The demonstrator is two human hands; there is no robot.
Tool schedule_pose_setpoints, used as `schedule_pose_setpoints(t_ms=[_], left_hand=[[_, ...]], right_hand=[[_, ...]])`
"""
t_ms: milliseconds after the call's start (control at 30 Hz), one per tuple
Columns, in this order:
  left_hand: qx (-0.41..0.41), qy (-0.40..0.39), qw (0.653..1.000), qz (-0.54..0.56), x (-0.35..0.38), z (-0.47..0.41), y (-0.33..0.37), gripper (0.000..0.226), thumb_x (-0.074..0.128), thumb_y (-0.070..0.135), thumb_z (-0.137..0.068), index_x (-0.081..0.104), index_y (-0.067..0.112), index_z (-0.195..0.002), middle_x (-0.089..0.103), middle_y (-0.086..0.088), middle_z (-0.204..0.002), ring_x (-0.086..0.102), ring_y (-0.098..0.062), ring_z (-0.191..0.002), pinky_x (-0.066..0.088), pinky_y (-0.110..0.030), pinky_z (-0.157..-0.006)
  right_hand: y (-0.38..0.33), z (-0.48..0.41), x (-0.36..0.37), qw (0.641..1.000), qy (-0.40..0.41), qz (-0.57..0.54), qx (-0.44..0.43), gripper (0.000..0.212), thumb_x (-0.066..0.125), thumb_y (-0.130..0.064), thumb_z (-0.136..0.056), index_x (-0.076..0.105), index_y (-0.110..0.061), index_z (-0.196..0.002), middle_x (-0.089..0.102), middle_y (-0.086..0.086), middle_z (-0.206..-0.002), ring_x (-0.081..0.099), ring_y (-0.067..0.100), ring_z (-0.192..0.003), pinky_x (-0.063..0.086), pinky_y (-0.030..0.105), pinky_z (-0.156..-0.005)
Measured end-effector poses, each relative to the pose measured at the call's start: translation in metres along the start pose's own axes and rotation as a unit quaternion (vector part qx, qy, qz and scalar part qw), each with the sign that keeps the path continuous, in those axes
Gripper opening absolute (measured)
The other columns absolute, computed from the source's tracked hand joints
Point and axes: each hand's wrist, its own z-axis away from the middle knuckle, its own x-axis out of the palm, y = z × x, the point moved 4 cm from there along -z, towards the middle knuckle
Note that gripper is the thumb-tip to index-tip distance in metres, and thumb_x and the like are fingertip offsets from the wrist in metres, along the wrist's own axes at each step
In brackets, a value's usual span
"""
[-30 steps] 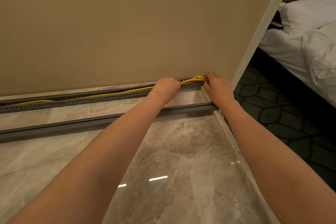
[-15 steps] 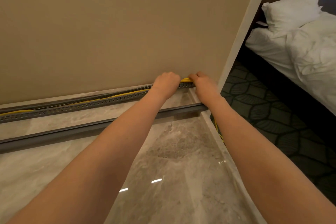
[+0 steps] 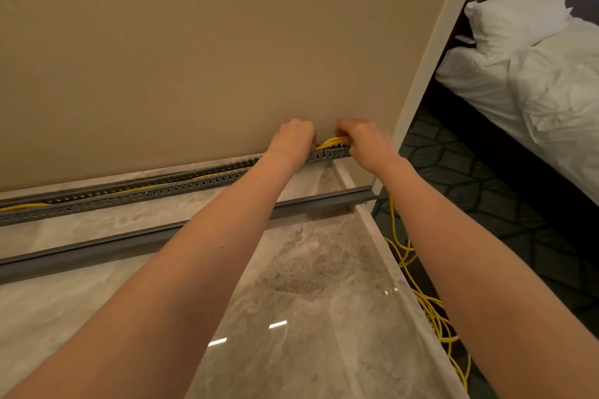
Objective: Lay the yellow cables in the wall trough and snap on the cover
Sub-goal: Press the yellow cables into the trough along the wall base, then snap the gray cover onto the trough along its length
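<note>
Marbled grey stone forms the surface (image 3: 308,317), which meets a plain beige wall (image 3: 194,58). Along the foot of that wall runs the grey slotted trough (image 3: 146,194). The yellow cables (image 3: 334,141) lie inside it from the far left end up to the hands. Near the trough's right end they rise out of it in a small arched bundle between the two fists. The right hand (image 3: 363,142) has its fingers curled round this bundle just above the trough. The left hand (image 3: 291,139) is close beside it, knuckles up and fingers bent down at the trough. Its fingertips are hidden, so whether it grips the cables cannot be told. The long grey cover (image 3: 129,244) lies flat on the surface, parallel to the trough and apart from it, not yet fitted. Past the surface's right edge, slack yellow cable hangs in loose loops (image 3: 431,311) above dark patterned carpet (image 3: 470,178). Beyond stands a bed (image 3: 534,91) with rumpled white linen and a pillow (image 3: 518,16).
</note>
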Motion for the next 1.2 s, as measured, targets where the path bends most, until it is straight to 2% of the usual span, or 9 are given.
schedule_pose_setpoints(t_ms=[300,500,600,700,767,933,1000,1100,1200], left_hand=[[0.012,0.005,0.999,-0.043,0.005,0.006,-0.001,0.032,0.044,-0.007,-0.091,0.063,0.0,-0.116,0.062,-0.024,-0.116,0.06,-0.041,-0.108,0.049,-0.042,-0.087],[0.019,0.015,0.997,-0.069,0.01,0.019,0.005,0.036,0.038,-0.011,-0.091,0.051,-0.002,-0.123,0.057,-0.024,-0.122,0.057,-0.041,-0.111,0.047,-0.045,-0.087],[0.045,0.036,0.998,-0.014,0.013,0.029,0.003,0.035,0.039,-0.001,-0.093,0.045,0.002,-0.127,0.053,-0.021,-0.123,0.057,-0.041,-0.107,0.046,-0.045,-0.082],[0.113,0.072,0.991,-0.008,0.014,0.042,0.001,0.029,0.043,0.019,-0.097,0.049,0.006,-0.122,0.053,-0.015,-0.12,0.054,-0.033,-0.106,0.043,-0.039,-0.084],[0.16,0.042,0.986,-0.015,0.013,0.052,0.002,0.034,0.047,0.035,-0.095,0.052,0.009,-0.116,0.055,-0.009,-0.116,0.053,-0.026,-0.105,0.041,-0.034,-0.085],[0.134,-0.175,0.975,0.001,0.024,0.068,-0.009,0.068,0.072,0.056,-0.071,0.044,0.016,-0.119,0.046,0.001,-0.114,0.045,-0.016,-0.097,0.042,-0.033,-0.089],[0.127,-0.189,0.974,-0.01,0.027,0.071,-0.015,0.074,0.078,0.049,-0.067,0.041,0.017,-0.123,0.048,-0.002,-0.12,0.045,-0.015,-0.096,0.043,-0.033,-0.089],[0.118,-0.174,0.978,0.0,0.02,0.073,-0.021,0.066,0.079,0.036,-0.071,0.043,0.015,-0.121,0.056,-0.006,-0.115,0.048,-0.018,-0.091,0.042,-0.031,-0.079],[0.115,-0.129,0.985,0.006,0.012,0.075,-0.027,0.044,0.075,0.03,-0.076,0.053,0.014,-0.111,0.062,-0.006,-0.109,0.05,-0.018,-0.086,0.043,-0.031,-0.075]], right_hand=[[0.011,-0.001,0.01,0.998,0.035,-0.03,0.042,0.027,0.05,0.01,-0.084,0.07,-0.002,-0.098,0.06,0.017,-0.108,0.057,0.033,-0.1,0.05,0.042,-0.084],[0.02,0.014,0.015,0.998,-0.045,-0.009,0.052,0.049,0.042,0.005,-0.088,0.059,-0.019,-0.127,0.049,0.012,-0.126,0.05,0.031,-0.113,0.044,0.041,-0.097],[0.024,0.022,0.017,0.995,-0.091,0.012,0.047,0.061,0.041,0.003,-0.086,0.044,-0.026,-0.139,0.042,0.012,-0.135,0.046,0.031,-0.121,0.042,0.042,-0.1],[0.025,0.027,0.016,0.99,-0.084,-0.072,0.084,0.063,0.039,0.008,-0.083,0.046,-0.022,-0.138,0.036,0.013,-0.141,0.042,0.032,-0.127,0.038,0.037,-0.106],[0.024,0.032,0.014,0.984,-0.064,-0.127,0.103,0.064,0.039,0.011,-0.081,0.049,-0.02,-0.136,0.036,0.013,-0.141,0.041,0.03,-0.128,0.035,0.034,-0.107],[0.013,0.048,-0.004,0.984,-0.007,-0.139,0.114,0.056,0.046,0.007,-0.075,0.059,-0.019,-0.123,0.046,0.012,-0.13,0.045,0.028,-0.12,0.038,0.036,-0.1],[0.005,0.057,-0.009,0.982,-0.03,-0.138,0.122,0.044,0.048,0.007,-0.075,0.065,-0.015,-0.11,0.05,0.012,-0.12,0.047,0.025,-0.107,0.04,0.033,-0.089],[-0.011,0.07,-0.005,0.944,-0.177,-0.243,0.134,0.031,0.053,0.007,-0.081,0.066,-0.003,-0.107,0.058,0.009,-0.092,0.052,0.02,-0.086,0.048,0.027,-0.07],[-0.017,0.076,-0.005,0.927,-0.236,-0.266,0.117,0.033,0.068,-0.008,-0.082,0.062,-0.005,-0.115,0.055,0.0,-0.087,0.051,0.017,-0.089,0.042,0.017,-0.068]])
